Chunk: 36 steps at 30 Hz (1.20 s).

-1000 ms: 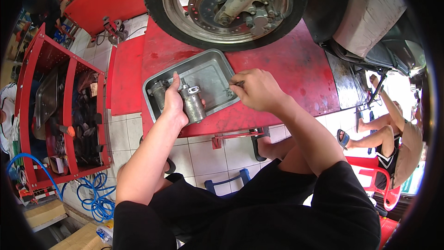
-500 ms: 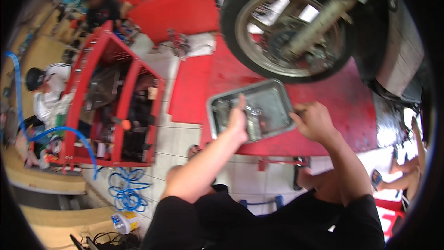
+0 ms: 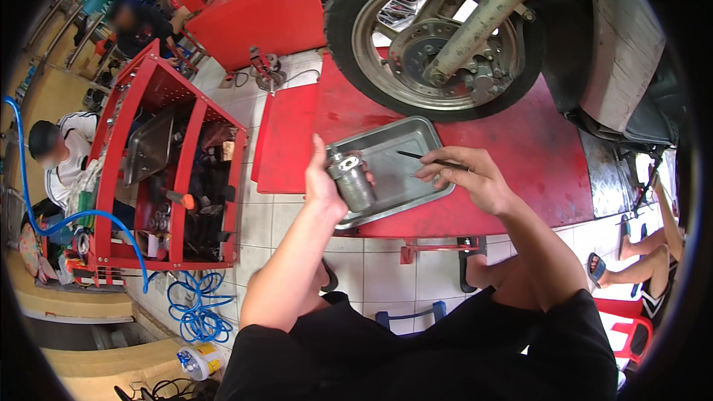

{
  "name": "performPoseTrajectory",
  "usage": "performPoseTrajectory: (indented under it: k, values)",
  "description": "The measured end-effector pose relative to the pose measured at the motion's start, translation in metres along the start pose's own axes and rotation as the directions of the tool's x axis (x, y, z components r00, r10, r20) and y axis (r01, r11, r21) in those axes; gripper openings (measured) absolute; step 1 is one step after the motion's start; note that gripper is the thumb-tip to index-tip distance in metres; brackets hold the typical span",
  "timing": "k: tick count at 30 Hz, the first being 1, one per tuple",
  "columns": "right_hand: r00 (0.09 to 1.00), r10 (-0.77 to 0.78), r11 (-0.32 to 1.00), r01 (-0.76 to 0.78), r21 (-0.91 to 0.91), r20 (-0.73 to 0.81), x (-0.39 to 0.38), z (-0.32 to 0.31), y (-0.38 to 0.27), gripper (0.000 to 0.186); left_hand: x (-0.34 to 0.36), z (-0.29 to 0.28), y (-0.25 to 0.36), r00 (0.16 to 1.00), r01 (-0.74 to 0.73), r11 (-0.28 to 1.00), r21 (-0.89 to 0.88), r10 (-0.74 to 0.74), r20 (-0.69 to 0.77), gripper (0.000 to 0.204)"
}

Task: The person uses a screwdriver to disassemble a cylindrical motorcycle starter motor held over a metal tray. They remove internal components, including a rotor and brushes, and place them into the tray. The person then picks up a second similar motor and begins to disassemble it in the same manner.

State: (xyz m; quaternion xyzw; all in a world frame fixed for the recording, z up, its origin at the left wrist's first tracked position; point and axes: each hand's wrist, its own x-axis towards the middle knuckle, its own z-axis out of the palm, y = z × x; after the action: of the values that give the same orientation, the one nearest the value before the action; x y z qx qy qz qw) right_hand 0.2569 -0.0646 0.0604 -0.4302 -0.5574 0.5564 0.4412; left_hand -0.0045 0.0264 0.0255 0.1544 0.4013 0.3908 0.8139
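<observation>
A metal cylindrical motor [image 3: 356,187] with a flanged end sits in my left hand [image 3: 324,189], whose thumb is raised along its side, over the left part of a steel tray [image 3: 420,130]. My right hand [image 3: 471,178] grips a thin dark tool [image 3: 408,154] pointing left over the tray's right half. The tray rests on a red platform [image 3: 505,160]. Whatever else lies behind the motor inside the tray is hidden.
A scooter's front wheel [image 3: 342,22] stands beyond the tray. A red tool cart [image 3: 111,200] is on the left, near a coiled blue hose [image 3: 189,304]. Two people [image 3: 70,148] [image 3: 137,33] are at left; another person's legs [image 3: 646,267] show at right.
The view has swung, shifting the scene rightward and down since a second ago. My right hand's thin tool, mostly hidden earlier, now sticks out leftward from the fingers.
</observation>
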Motion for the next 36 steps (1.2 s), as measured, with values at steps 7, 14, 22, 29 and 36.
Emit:
performPoseTrajectory:
  k: [7, 14, 22, 29, 36]
  values:
    - [0.977, 0.164, 0.956, -0.192, 0.222, 0.137, 0.004, 0.019, 0.010, 0.038, -0.021, -0.011, -0.003, 0.847, -0.531, 0.734, 0.424, 0.448, 0.287, 0.080]
    - [0.981, 0.194, 0.964, -0.192, 0.183, 0.009, 0.021, 0.043, 0.018, 0.044, -0.021, -0.029, -0.010, 0.932, -0.356, 0.798, 0.486, 0.268, 0.244, 0.082]
    - [0.994, 0.108, 0.961, -0.100, -0.257, 0.018, 0.026, 0.052, 0.017, 0.031, -0.021, -0.016, -0.029, 0.990, 0.095, 0.936, 0.338, -0.126, 0.069, 0.092]
    - [0.996, 0.090, 0.873, -0.078, -0.481, 0.001, 0.016, 0.060, 0.001, 0.051, -0.023, -0.018, -0.051, 0.880, -0.431, 0.579, 0.691, 0.101, 0.465, 0.101]
    - [0.989, -0.114, 0.772, 0.146, -0.619, 0.090, 0.000, 0.053, 0.004, 0.071, -0.016, -0.017, -0.061, 0.868, -0.322, 0.698, 0.640, -0.053, 0.494, 0.103]
